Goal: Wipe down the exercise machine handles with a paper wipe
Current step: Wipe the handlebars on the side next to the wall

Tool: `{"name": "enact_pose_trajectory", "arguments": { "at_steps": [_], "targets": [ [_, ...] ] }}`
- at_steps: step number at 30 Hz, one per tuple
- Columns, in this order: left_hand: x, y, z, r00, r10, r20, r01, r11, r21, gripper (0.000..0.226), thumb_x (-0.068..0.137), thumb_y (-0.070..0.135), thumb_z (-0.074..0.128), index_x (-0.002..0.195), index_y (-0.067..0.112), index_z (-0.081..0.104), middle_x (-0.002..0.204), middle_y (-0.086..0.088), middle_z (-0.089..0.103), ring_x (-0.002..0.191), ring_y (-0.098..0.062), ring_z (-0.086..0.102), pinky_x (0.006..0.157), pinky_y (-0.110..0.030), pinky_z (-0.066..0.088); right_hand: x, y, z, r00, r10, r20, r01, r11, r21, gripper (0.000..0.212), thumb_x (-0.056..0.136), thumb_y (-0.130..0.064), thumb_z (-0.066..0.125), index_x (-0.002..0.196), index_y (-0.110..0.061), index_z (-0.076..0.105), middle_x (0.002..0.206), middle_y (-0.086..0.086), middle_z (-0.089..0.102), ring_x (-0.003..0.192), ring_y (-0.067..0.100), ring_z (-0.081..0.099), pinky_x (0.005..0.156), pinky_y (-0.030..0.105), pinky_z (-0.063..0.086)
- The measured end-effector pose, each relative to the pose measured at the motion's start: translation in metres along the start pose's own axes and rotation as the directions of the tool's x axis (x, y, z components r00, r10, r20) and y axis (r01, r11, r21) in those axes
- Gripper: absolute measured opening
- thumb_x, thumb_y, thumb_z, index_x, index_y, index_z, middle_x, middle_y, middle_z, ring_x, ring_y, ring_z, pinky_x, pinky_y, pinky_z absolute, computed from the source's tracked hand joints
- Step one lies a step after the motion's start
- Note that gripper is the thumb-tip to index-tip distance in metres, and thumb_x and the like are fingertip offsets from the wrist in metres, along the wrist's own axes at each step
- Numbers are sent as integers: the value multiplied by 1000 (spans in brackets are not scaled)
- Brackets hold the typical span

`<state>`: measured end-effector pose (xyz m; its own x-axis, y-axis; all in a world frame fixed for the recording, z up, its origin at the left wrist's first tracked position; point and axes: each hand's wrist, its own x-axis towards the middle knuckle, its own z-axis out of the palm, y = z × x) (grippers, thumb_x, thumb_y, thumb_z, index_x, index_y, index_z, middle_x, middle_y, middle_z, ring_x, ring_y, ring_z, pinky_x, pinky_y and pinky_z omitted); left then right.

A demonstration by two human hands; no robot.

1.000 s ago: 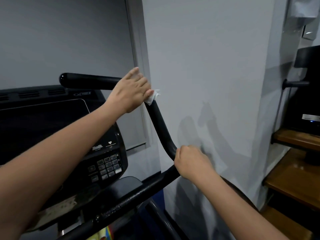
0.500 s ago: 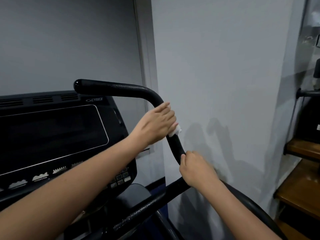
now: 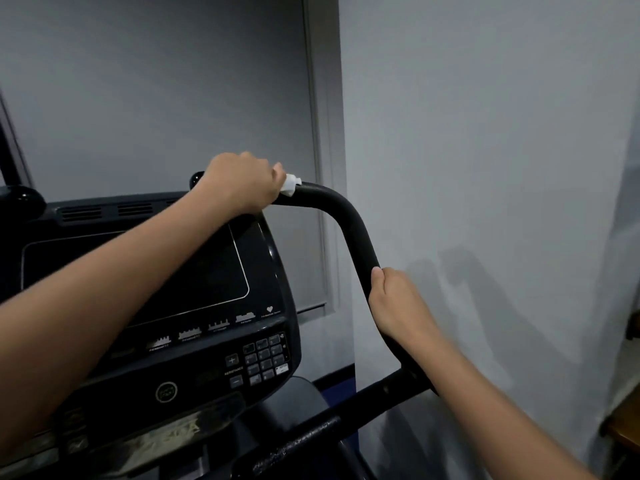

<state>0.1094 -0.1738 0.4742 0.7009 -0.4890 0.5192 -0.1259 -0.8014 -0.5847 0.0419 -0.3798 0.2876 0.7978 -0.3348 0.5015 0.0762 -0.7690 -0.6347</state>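
Note:
A black curved handle (image 3: 349,220) rises from the exercise machine and bends left over the console. My left hand (image 3: 242,183) is wrapped around its upper horizontal part near the tip, with a white paper wipe (image 3: 290,184) bunched under the fingers and poking out on the right. The handle's rounded end (image 3: 196,178) peeks out left of that hand. My right hand (image 3: 394,299) grips the lower slanted stretch of the same handle, below the bend.
The machine's dark console (image 3: 145,285) with screen and keypad (image 3: 265,358) sits left of the handle. A second handle end (image 3: 20,199) shows at far left. A grey wall (image 3: 485,168) stands close on the right, with a wooden shelf edge (image 3: 623,427) at the lower right.
My left hand with the wipe slid from the slanted part of the handle up past the bend onto the horizontal top, toward the tip. My right hand kept its grip lower down.

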Motion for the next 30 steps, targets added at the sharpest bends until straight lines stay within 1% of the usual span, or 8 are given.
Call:
{"name": "enact_pose_trajectory", "arguments": {
  "at_steps": [4, 6, 11, 15, 18, 21, 26, 30],
  "targets": [
    [23, 29, -5, 998, -45, 34, 49, 994, -102, 30, 103, 22, 28, 101, 12, 56, 113, -17, 62, 101, -37, 58, 77, -40, 43, 4, 4, 2, 1000, 11, 24, -10, 999, -33, 45, 105, -39, 19, 80, -15, 47, 86, 5, 55, 82, 30, 54, 75, 40, 44],
    [30, 53, -6, 999, 25, -39, -27, 997, -70, 33, 102, 22, 27, 106, 11, 58, 109, -15, 65, 95, -36, 59, 72, -38, 43, 4, 7, 4, 1000, 9, 22, -8, 998, -64, 46, 104, -44, 17, 86, -16, 49, 90, 6, 58, 87, 32, 56, 80, 44, 47],
    [27, 100, 5, 947, 173, -270, -182, 983, -11, 29, 101, 32, 28, 82, 20, 46, 82, -6, 68, 62, -27, 46, 66, -35, 27, 2, 8, 8, 998, 66, 6, -65, 995, -70, 48, 103, -48, 17, 97, -17, 53, 101, 6, 62, 95, 33, 57, 83, 45, 47],
    [25, 103, 16, 894, 216, -393, -240, 971, -11, 32, 101, 34, 31, 75, 23, 46, 71, -4, 61, 58, -26, 44, 71, -38, 35, 0, 7, 9, 997, 73, -25, -75, 992, -99, 46, 103, -47, 15, 97, -18, 50, 99, 5, 60, 93, 32, 56, 81, 44, 46],
    [22, 87, 8, 891, 239, -386, -241, 970, 43, 35, 103, 32, 32, 77, 19, 53, 74, -4, 62, 64, -27, 55, 81, -38, 41, 1, 5, 9, 999, 34, -30, -35, 999, -29, 38, 105, -41, 19, 97, -17, 48, 97, 3, 59, 89, 30, 55, 78, 43, 46],
    [18, 50, 2, 938, 161, -306, -131, 984, 118, 21, 100, 24, 42, 98, 16, 61, 95, -9, 65, 86, -30, 62, 87, -39, 42, 2, 4, 7, 999, -21, -37, 21, 1000, 12, 29, 105, -35, 23, 92, -20, 44, 92, 0, 55, 84, 27, 53, 73, 39, 41],
    [-22, -20, 7, 995, 24, -99, -11, 992, 128, 21, 100, 21, 40, 118, 11, 46, 94, -13, 65, 72, -34, 53, 60, -36, 38, 12, -7, 4, 1000, 0, 24, -5, 980, 198, 32, 106, -37, 24, 91, -16, 44, 89, 2, 55, 84, 26, 52, 74, 38, 39],
    [-30, -21, -7, 999, 34, 2, -34, 975, 219, 24, 101, 23, 35, 111, 10, 53, 102, -12, 67, 91, -36, 64, 65, -35, 44, 19, -10, 3, 998, 4, 57, -12, 988, 157, 39, 105, -44, 20, 94, -15, 44, 92, 6, 59, 89, 32, 57, 84, 46, 46]
  ]
}}
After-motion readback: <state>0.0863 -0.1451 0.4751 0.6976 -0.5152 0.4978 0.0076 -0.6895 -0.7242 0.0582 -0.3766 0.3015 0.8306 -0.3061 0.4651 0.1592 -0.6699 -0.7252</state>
